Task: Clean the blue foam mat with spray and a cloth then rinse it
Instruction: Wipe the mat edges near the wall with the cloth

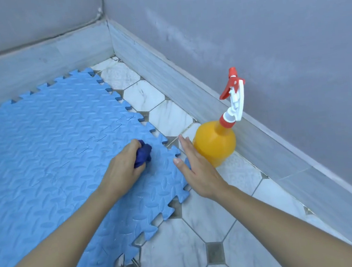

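Blue foam mat point(50, 158) flat on tiled floor point(212, 233), tucked toward the wall corner for scrubbing. Orange spray bottle point(215, 143) upright just beside its edge, within reach. Right hand point(195, 168) spread flat, fingers open, alongside the bottle. Left hand point(121, 169) clenched around dark blue cloth point(143, 155), pressed onto the mat, probably for wiping.

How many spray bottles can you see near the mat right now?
1. The orange spray bottle stands upright on the tiled floor, right of the blue foam mat, just beyond the open right hand. More could sit outside the frame.
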`<control>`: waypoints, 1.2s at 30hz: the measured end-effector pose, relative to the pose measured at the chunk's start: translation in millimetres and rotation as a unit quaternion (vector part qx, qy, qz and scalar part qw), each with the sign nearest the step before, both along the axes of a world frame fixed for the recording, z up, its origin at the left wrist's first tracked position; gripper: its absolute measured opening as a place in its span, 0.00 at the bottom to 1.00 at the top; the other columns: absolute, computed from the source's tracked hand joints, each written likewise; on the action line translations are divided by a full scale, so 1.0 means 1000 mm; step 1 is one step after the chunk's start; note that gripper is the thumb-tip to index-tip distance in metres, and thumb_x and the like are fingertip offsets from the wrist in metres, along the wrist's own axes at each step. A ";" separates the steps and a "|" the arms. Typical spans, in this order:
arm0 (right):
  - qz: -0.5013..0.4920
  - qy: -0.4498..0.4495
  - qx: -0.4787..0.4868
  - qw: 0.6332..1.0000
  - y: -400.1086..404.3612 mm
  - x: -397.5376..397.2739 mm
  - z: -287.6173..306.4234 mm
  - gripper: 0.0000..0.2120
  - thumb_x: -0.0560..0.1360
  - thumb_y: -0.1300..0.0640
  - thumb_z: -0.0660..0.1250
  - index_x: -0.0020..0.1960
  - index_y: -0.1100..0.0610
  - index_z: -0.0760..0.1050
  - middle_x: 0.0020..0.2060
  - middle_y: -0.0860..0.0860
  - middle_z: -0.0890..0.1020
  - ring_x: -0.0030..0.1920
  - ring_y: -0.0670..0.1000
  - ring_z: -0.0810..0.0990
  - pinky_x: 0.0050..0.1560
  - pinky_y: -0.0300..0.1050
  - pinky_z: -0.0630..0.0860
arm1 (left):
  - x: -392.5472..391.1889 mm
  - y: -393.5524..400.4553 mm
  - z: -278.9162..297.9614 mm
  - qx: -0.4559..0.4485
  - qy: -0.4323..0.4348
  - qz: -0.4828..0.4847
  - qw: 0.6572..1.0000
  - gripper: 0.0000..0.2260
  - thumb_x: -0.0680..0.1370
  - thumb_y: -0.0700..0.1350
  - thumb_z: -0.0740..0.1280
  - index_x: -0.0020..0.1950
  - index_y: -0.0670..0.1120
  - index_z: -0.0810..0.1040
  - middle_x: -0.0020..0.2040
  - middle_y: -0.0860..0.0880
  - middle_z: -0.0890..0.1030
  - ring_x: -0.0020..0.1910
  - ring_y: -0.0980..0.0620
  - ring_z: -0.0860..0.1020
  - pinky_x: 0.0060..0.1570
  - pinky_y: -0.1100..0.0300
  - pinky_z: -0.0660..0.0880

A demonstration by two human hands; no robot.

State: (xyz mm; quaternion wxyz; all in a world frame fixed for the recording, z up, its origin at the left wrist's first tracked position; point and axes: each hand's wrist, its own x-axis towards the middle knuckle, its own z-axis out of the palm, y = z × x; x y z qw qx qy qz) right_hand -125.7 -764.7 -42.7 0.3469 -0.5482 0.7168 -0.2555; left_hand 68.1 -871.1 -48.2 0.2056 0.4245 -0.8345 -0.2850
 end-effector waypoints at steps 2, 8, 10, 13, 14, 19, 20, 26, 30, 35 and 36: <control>-0.005 0.001 0.002 1.000 0.002 -0.001 0.006 0.31 0.81 0.39 0.52 0.79 0.44 0.45 0.79 0.45 0.49 0.78 0.42 0.45 0.76 0.46 0.49 | 0.002 -0.008 0.009 0.018 0.001 0.004 1.000 0.15 0.75 0.36 0.62 0.58 0.50 0.65 0.50 0.55 0.77 0.45 0.47 0.74 0.40 0.56 0.66; 0.034 0.072 0.031 0.996 0.023 -0.003 0.018 0.26 0.82 0.42 0.52 0.77 0.49 0.60 0.78 0.47 0.56 0.78 0.45 0.52 0.75 0.45 0.55 | -0.005 -0.011 0.042 -0.051 -0.142 -0.123 0.981 0.24 0.79 0.54 0.62 0.74 0.58 0.60 0.56 0.51 0.72 0.51 0.46 0.75 0.46 0.56 0.71; 0.044 0.124 0.030 0.991 0.042 -0.011 0.017 0.24 0.83 0.43 0.52 0.76 0.49 0.63 0.77 0.46 0.59 0.77 0.44 0.56 0.73 0.43 0.58 | -0.015 -0.005 0.052 -0.072 -0.183 -0.187 0.963 0.22 0.80 0.56 0.61 0.73 0.55 0.62 0.60 0.50 0.71 0.52 0.47 0.75 0.48 0.57 0.71; 0.027 0.184 0.028 0.982 0.073 -0.029 0.019 0.27 0.81 0.40 0.48 0.75 0.50 0.66 0.76 0.45 0.64 0.75 0.43 0.60 0.71 0.37 0.59 | -0.039 0.009 0.061 -0.079 -0.191 -0.254 0.945 0.20 0.80 0.56 0.60 0.71 0.53 0.64 0.61 0.49 0.70 0.53 0.47 0.74 0.51 0.56 0.73; 0.020 0.197 0.032 0.980 0.083 -0.036 0.019 0.30 0.79 0.38 0.44 0.75 0.50 0.66 0.75 0.46 0.65 0.75 0.43 0.59 0.70 0.35 0.57 | -0.050 0.013 0.062 -0.085 -0.179 -0.266 0.943 0.19 0.80 0.55 0.60 0.70 0.53 0.64 0.61 0.49 0.71 0.51 0.47 0.74 0.50 0.55 0.73; -0.064 0.212 0.074 0.972 0.119 -0.075 0.020 0.26 0.82 0.43 0.47 0.76 0.52 0.63 0.77 0.47 0.61 0.77 0.44 0.54 0.72 0.41 0.57 | -0.084 0.040 0.056 -0.104 -0.109 -0.195 0.969 0.15 0.80 0.53 0.61 0.65 0.50 0.68 0.55 0.47 0.72 0.48 0.45 0.74 0.44 0.52 0.74; -0.075 0.213 0.073 0.971 0.126 -0.081 0.021 0.29 0.81 0.40 0.45 0.76 0.52 0.63 0.77 0.47 0.61 0.77 0.43 0.54 0.72 0.41 0.58 | -0.080 0.046 0.048 -0.099 -0.101 -0.135 0.981 0.15 0.80 0.52 0.61 0.65 0.49 0.69 0.55 0.46 0.73 0.48 0.43 0.74 0.43 0.51 0.74; 0.049 0.255 0.008 0.966 0.131 -0.049 0.003 0.41 0.77 0.34 0.32 0.74 0.55 0.67 0.75 0.48 0.66 0.75 0.40 0.54 0.72 0.45 0.65 | 0.000 0.078 -0.029 -0.089 -0.272 -0.055 0.957 0.32 0.81 0.62 0.42 0.73 0.42 0.66 0.73 0.37 0.66 0.70 0.35 0.66 0.65 0.39 0.64; 0.187 0.253 -0.007 0.949 0.074 -0.007 -0.012 0.36 0.79 0.40 0.36 0.78 0.62 0.55 0.78 0.54 0.53 0.78 0.49 0.47 0.77 0.48 0.42 | 0.010 0.081 -0.043 -0.165 -0.266 -0.126 0.941 0.31 0.81 0.60 0.46 0.77 0.41 0.58 0.77 0.37 0.56 0.76 0.39 0.55 0.71 0.40 0.56; 0.219 0.334 0.019 0.917 0.039 -0.007 -0.036 0.35 0.81 0.39 0.42 0.79 0.63 0.47 0.79 0.58 0.48 0.79 0.54 0.45 0.77 0.54 0.51 | 0.007 0.064 -0.051 -0.169 -0.253 -0.151 0.940 0.29 0.82 0.58 0.43 0.77 0.42 0.60 0.77 0.42 0.58 0.76 0.44 0.58 0.72 0.49 0.55; 0.216 0.351 0.016 0.911 0.040 -0.007 -0.040 0.35 0.81 0.39 0.43 0.78 0.63 0.49 0.78 0.59 0.52 0.78 0.56 0.48 0.76 0.55 0.54 | 0.004 0.060 -0.054 -0.169 -0.250 -0.158 0.940 0.29 0.82 0.58 0.43 0.77 0.42 0.60 0.77 0.42 0.59 0.76 0.45 0.58 0.72 0.49 0.55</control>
